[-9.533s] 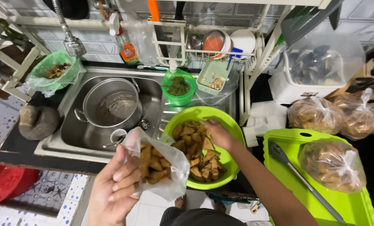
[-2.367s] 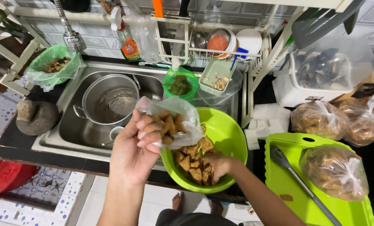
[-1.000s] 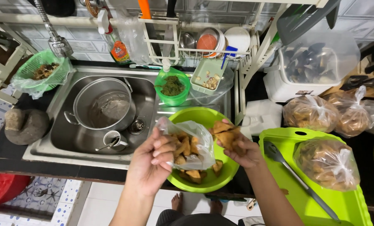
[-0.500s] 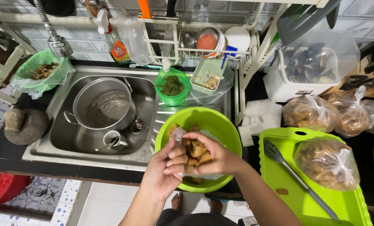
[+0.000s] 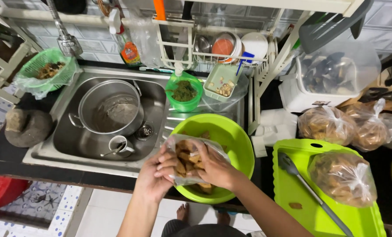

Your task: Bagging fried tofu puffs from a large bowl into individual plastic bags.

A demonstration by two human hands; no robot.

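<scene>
Grey tiled wall [image 5: 90, 44], patterned floor [image 5: 42, 199] (blue dots), dark counter [image 5: 11, 156].

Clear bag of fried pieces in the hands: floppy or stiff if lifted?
Likely floppy: the bag is thin film, creased around loose chunks. Probably light. May sag or spill, since its mouth looks open where the left hand and right hand grip it.

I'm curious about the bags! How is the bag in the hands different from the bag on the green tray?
The held bag is open and gripped by both the left hand and right hand over the green bowl; the tray bag is knotted shut, fuller, lying untouched on the green tray. Both are clear plastic with brown fried pieces.
</scene>
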